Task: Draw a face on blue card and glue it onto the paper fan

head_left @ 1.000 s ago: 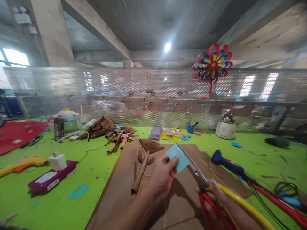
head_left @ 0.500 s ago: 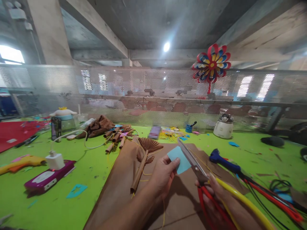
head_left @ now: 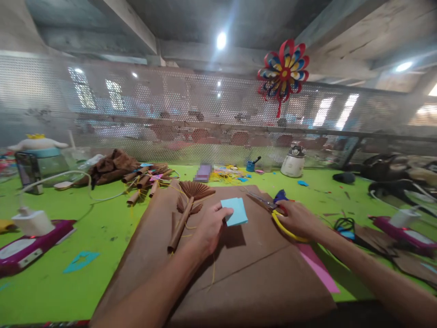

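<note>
By the left hand (head_left: 210, 228), blue paper (head_left: 235, 212) is pinched, pale and squarish, its top edge doubled, above brown paper (head_left: 252, 278). Farther right, scissors (head_left: 271, 205) with grey blades and red-and-yellow handles are grasped by the right hand (head_left: 294, 218). The white bottle's (head_left: 292, 165) faint marks cannot be read.

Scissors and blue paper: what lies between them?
In the head view, only the brown sheet shows between the scissors and the blue paper; that stretch is otherwise bare.
</note>
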`<state>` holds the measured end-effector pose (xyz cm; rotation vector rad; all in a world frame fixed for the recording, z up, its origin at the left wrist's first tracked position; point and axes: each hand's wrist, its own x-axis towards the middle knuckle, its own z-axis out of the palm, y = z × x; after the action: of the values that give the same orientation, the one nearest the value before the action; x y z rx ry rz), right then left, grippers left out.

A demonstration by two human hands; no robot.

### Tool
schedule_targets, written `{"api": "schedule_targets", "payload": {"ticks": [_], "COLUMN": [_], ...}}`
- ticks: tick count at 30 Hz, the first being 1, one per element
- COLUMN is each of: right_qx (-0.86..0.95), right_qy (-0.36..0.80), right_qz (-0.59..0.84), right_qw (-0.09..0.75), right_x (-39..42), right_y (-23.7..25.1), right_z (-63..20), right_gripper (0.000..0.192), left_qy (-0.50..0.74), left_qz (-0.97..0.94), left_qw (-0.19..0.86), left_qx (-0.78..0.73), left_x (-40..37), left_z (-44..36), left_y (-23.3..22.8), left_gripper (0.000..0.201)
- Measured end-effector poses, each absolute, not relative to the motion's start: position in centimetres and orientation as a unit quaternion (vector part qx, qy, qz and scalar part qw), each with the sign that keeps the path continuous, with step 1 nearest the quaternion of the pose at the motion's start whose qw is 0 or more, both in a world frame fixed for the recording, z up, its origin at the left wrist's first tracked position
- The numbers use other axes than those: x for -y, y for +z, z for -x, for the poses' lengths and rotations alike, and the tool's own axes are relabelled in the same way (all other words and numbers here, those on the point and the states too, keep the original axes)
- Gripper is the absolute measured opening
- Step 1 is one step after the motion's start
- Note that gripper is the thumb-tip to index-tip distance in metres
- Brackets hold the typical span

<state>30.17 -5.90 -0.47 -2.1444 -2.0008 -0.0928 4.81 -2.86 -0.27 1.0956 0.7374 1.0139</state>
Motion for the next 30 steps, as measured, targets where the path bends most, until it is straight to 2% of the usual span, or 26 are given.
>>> {"api": "schedule_targets", "payload": {"ticks": [5,7,8,10,12,18,21,23,26,30], "right_qx": [0.675,0.682,0.693,0.711,0.718,0.676,0.636,0.581,0.533,0.528], "right_qy": [-0.054,-0.054,-0.037,0.077,0.157,0.2,0.316,0.404,0.457,0.458], "right_qz": [0.733,0.722,0.705,0.653,0.611,0.593,0.549,0.526,0.518,0.521], "right_qw": [0.071,0.1,0.148,0.25,0.296,0.388,0.441,0.473,0.488,0.49], "right_x": [7.2,8.0,8.3,8.7,8.5,6.9,6.6,6.7,6.9,7.3], "right_y": [-0.6,0.4,1.1,2.2,2.7,0.7,0.2,0.3,0.6,0.9], "right_z": [-31.0,-30.3,-29.6,-27.8,-25.7,-22.4,-22.9,-23.4,-23.6,-23.2], "right_gripper": [0.037,0.036,0.035,0.032,0.031,0.022,0.021,0.027,0.036,0.034], "left_qy": [0.411,0.394,0.387,0.374,0.365,0.368,0.377,0.378,0.368,0.343], "left_qz": [-0.505,-0.514,-0.518,-0.527,-0.536,-0.554,-0.554,-0.553,-0.555,-0.561], "left_qw": [0.692,0.695,0.695,0.696,0.695,0.682,0.679,0.684,0.696,0.712], "left_qx": [-0.312,-0.314,-0.313,-0.313,-0.311,-0.305,-0.3,-0.291,-0.268,-0.246], "left_x": [2.6,2.7,2.8,3.0,3.4,3.4,3.1,3.0,3.3,3.9], "left_z": [-5.0,-5.1,-5.2,-5.3,-5.3,-5.2,-5.2,-5.2,-5.4,-5.6], "left_y": [-1.0,-1.2,-1.3,-1.2,-1.1,-1.0,-1.2,-1.2,-1.2,-1.0], "left_gripper": [0.041,0.041,0.04,0.038,0.038,0.039,0.037,0.038,0.039,0.041]}}
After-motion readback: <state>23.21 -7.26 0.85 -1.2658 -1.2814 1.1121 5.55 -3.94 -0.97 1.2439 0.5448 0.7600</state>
